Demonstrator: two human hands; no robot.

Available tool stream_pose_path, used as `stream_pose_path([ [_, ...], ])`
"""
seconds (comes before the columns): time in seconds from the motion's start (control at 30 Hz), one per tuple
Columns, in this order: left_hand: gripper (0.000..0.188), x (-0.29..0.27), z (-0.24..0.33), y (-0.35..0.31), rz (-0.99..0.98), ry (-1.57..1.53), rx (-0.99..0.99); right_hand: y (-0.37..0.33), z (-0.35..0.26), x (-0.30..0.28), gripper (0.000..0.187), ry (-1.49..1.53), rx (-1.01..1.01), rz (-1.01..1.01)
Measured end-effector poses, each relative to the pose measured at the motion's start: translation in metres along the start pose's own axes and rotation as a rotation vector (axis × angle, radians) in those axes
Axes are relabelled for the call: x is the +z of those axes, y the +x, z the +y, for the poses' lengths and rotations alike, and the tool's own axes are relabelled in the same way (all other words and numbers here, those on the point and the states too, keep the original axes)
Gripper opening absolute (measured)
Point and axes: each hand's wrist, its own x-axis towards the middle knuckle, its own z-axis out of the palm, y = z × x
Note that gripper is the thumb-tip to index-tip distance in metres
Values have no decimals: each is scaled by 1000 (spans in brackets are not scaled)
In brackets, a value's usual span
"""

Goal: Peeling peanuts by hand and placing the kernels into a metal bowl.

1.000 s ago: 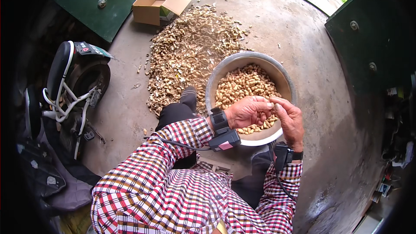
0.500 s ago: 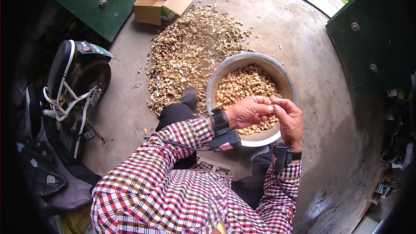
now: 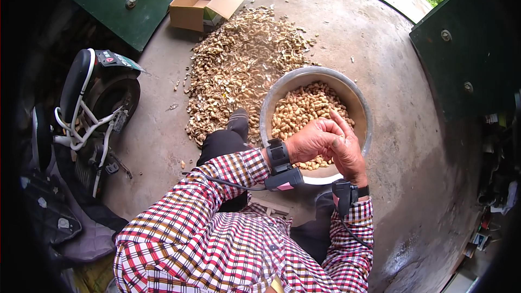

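Observation:
A round metal basin (image 3: 362,103) holds a heap of unshelled peanuts (image 3: 304,106), and both hands are above its near part. My left hand (image 3: 310,140) has its fingers curled together; whatever they hold is hidden. Touching it from the right, my right hand (image 3: 349,156) has its fingers stretched out up and to the left across the left fingertips, with the thumb lower and apart from them. No thing shows in the right hand. Black bands with small boxes are strapped round both wrists.
A wide pile of peanut shells (image 3: 233,70) spreads over the concrete floor beside the basin, near my foot (image 3: 237,122). Behind it lies an open cardboard box (image 3: 209,2). A small white-framed vehicle (image 3: 89,108) stands left. Green door panels (image 3: 461,49) flank the opening.
My right hand has shifted left against the left hand, its fingers going from a fingertip pinch to stretched out. The small pale thing between the fingertips no longer shows.

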Motion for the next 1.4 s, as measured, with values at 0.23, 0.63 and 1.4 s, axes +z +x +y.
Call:
stream_pose_path([
  [0.23,8,1,-2,0,-52,15,113,0,-3,7,77,-51,-31,-36],
  [0.63,8,2,-9,0,-76,-56,124,-9,-5,22,47,-104,-70,157],
  [1.4,14,1,12,-4,179,91,211,4,14,-8,46,86,-120,132],
])
